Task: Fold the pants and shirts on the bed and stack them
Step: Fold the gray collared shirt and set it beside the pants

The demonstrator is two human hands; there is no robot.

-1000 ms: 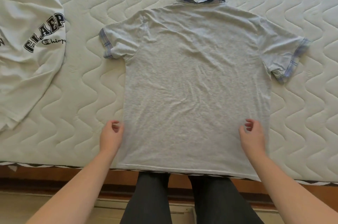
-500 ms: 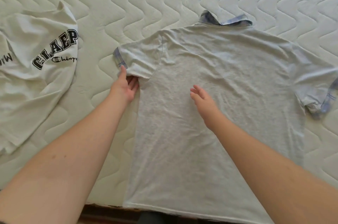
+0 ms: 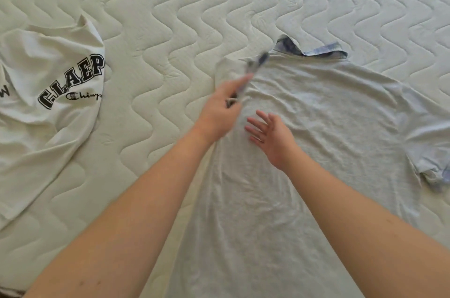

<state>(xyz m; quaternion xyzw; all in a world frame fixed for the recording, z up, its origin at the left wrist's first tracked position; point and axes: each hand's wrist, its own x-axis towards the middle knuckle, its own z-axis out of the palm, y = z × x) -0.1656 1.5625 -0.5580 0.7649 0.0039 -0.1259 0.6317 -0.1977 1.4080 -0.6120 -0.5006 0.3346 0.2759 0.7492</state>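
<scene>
Here the first fold of the grey shirt (image 3: 316, 151) is in hand. It lies back-up on the bed (image 3: 170, 5), collar (image 3: 314, 49) at the far end, and the left hand (image 3: 219, 110) is carrying the left sleeve (image 3: 253, 66) inward over the body of the shirt. The hand is blurred with motion, but its fingers (image 3: 239, 83) appear pinched on the plaid-trimmed cuff. The right hand (image 3: 270, 132) lies flat on the cloth just beside and nearer than the left, fingers straight and spread, pressing along what looks to be the fold line.

Judging by how things lie, the next move calls for laying that sleeve flat across the back, smoothing it, then reaching to the other sleeve (image 3: 428, 156), which lies well to the right of both hands and is not yet folded. After that, the hem would come up toward the collar.

Well to the left of the left hand lies a white shirt (image 3: 48, 115), unfolded and rumpled. Its black block letters read "CLAEP", with a small script "Champ…" beneath, cut off by a crease; a lone "W" shows at the frame edge.
</scene>
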